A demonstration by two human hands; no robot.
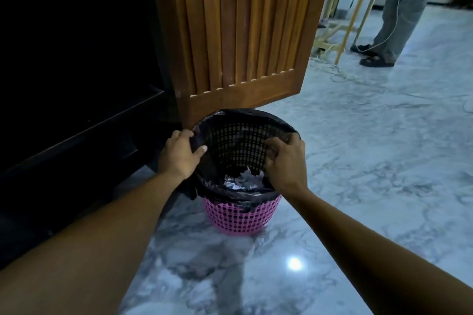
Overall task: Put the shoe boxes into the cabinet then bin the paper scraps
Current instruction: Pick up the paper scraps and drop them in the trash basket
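Note:
A pink mesh bin (240, 217) with a black liner bag (238, 195) stands on the marble floor just below an open slatted wooden cabinet door (238, 33). Crumpled white paper scraps (243, 181) lie at the bottom of the bin. My left hand (179, 153) grips the left rim of the bin and its liner. My right hand (286, 161) is curled over the right rim, fingers closed on the liner's edge. The cabinet interior (76, 46) to the left is dark; no shoe boxes can be made out inside.
A person in grey trousers and sandals (376, 60) stands at the far right. A pale wooden stool frame (343, 20) and a loose cord on the floor are behind the door. Marble floor (371, 161) spreads to the right and front.

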